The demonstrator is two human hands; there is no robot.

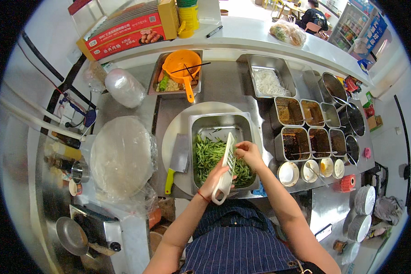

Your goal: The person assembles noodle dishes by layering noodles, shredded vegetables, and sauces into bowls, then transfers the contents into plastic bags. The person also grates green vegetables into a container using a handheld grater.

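Observation:
My left hand (213,182) grips a white handheld grater (224,176), tilted on edge with its handle toward me. The grater is above a deep steel pan (192,137) that holds green shreds, which look like cucumber (206,155). At the grater's toothed face, my right hand (249,154) has its thumb and fingertips pinched together. Whatever they hold, if anything, is too small to make out. Under the pan lies a round pale cutting board (173,122). A cleaver (180,155) with a green handle rests on its left part.
To the right stand several steel sauce containers (289,112) with spoons, and small bowls (288,173) in front. A pan of white shreds (270,81) and an orange strainer (181,61) are at the back. A plastic-wrapped round stack (123,157) lies left.

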